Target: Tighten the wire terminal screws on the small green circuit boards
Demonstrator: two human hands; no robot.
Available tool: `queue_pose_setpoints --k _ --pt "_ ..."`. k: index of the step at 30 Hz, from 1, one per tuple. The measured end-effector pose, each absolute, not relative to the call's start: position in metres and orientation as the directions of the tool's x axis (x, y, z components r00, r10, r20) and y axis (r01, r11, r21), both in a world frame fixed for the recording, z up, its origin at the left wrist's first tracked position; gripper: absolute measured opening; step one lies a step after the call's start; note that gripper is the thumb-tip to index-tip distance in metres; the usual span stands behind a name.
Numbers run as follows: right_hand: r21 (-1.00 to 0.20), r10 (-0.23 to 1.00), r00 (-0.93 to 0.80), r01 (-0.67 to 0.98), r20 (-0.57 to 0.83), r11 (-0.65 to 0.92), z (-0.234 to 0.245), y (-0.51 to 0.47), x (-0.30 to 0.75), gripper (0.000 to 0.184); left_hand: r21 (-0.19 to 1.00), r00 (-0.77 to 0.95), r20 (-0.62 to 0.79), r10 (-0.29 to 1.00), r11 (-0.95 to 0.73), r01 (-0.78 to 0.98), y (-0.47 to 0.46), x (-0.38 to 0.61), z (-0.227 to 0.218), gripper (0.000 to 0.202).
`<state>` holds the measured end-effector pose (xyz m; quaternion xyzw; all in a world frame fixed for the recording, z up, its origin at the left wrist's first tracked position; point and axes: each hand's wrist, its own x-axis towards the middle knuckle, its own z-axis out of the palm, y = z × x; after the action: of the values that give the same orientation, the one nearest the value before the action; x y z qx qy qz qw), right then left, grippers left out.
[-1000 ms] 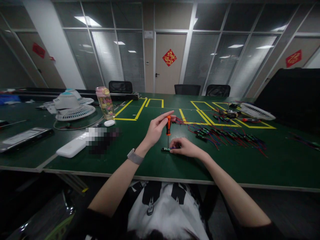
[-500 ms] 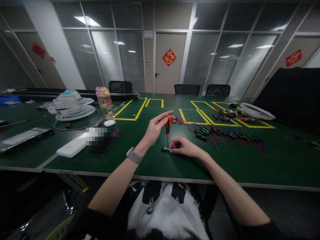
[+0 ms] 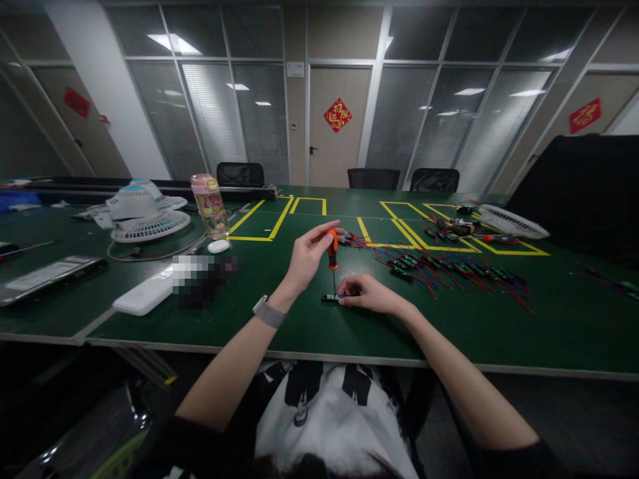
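Observation:
My left hand [image 3: 308, 256] is closed on the handle of an orange and black screwdriver [image 3: 333, 256], with the thumb and fingers near its top. The screwdriver stands almost upright, its thin shaft pointing down at a small green circuit board [image 3: 330, 299] on the table. Whether the tip sits in a screw is too small to tell. My right hand [image 3: 367, 293] pinches the board's right end and holds it against the green table top. Dark wires run under my right fingers, partly hidden.
Several wired circuit boards [image 3: 459, 266] lie in a row to the right. On the left are a drink bottle [image 3: 210, 207], a white fan [image 3: 150, 216], a white power bank [image 3: 142, 293] and a white earbud case [image 3: 218, 246]. Yellow tape [image 3: 249, 237] marks the table.
The screwdriver's handle has shifted very slightly left together with my left fingers. My right hand and the circuit board stay in place.

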<state>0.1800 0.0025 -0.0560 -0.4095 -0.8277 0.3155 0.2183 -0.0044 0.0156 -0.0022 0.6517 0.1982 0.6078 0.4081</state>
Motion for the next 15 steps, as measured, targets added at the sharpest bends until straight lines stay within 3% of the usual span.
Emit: queue_pose_setpoints --k 5,11,15 --pt "-0.697 0.820 -0.564 0.548 0.100 0.462 -0.0548 0.0020 0.1799 0.017 0.700 0.040 0.711 0.702 -0.712 0.047 0.0068 -0.0045 0.0025 0.021" --pt "-0.696 0.815 -0.570 0.545 0.101 0.468 -0.0555 0.0026 0.1804 0.017 0.785 0.261 0.618 0.742 -0.565 -0.253 0.0117 -0.0045 0.0006 0.037" --pt "-0.691 0.818 -0.566 0.551 0.103 0.468 -0.0564 0.0033 0.1806 0.017 0.763 0.149 0.647 0.748 -0.639 -0.103 0.0096 -0.0051 0.0020 0.031"
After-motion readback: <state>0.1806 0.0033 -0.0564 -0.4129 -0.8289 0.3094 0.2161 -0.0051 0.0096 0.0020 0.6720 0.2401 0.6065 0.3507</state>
